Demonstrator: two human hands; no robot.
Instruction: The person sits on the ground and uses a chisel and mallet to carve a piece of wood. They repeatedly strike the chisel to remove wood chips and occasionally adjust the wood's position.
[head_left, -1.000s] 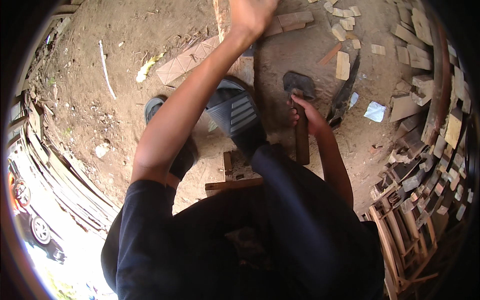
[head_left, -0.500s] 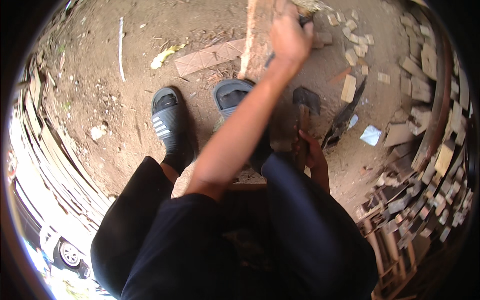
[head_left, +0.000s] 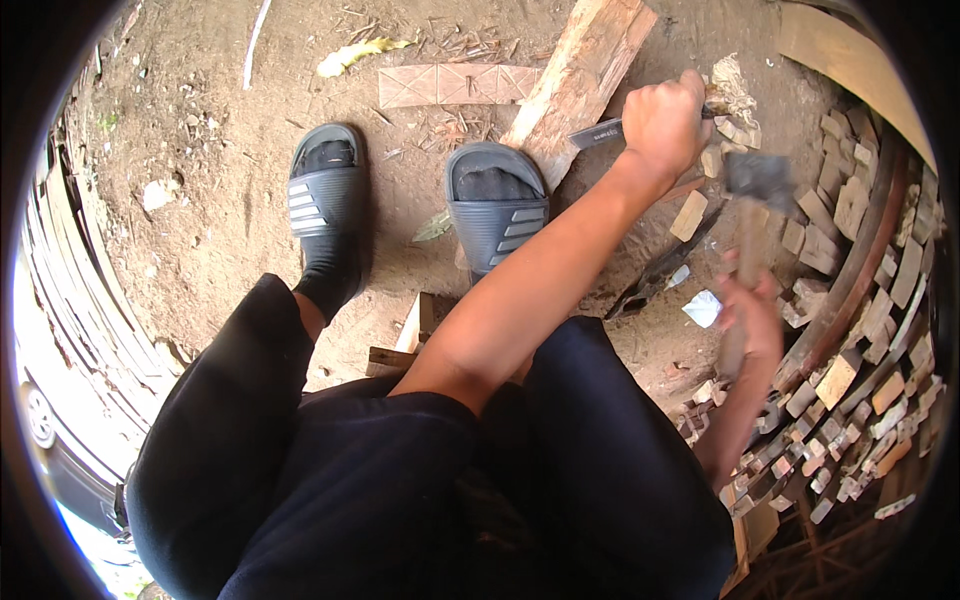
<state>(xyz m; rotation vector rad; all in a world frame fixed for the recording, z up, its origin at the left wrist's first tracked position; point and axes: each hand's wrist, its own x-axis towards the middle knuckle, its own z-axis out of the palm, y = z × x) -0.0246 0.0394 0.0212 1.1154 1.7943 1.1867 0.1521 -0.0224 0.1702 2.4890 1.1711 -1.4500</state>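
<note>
My left hand (head_left: 660,125) is closed round a metal chisel (head_left: 595,135), its dark blade pointing left over a rough wooden plank (head_left: 565,70) that lies at an angle near my feet. A pale frayed end (head_left: 732,88) shows beyond the fist. My right hand (head_left: 750,305) grips the wooden handle of a hammer (head_left: 758,178), held up at the right with its dark head a little below and right of the chisel's frayed end; hand and hammer are blurred. Grey slide sandals (head_left: 497,225) are on my feet beside the plank.
A scored reddish board (head_left: 435,85) lies on the dirt ground beyond my feet. Many wood offcuts (head_left: 850,210) are heaped along the right. A dark elongated object (head_left: 645,280) lies between my arms. Stacked planks (head_left: 75,300) and a vehicle wheel (head_left: 40,415) show at the far left.
My left hand has moved right and now shows the chisel plainly. The hammer has risen and moved right. My feet stand further apart, and more of the plank shows.
</note>
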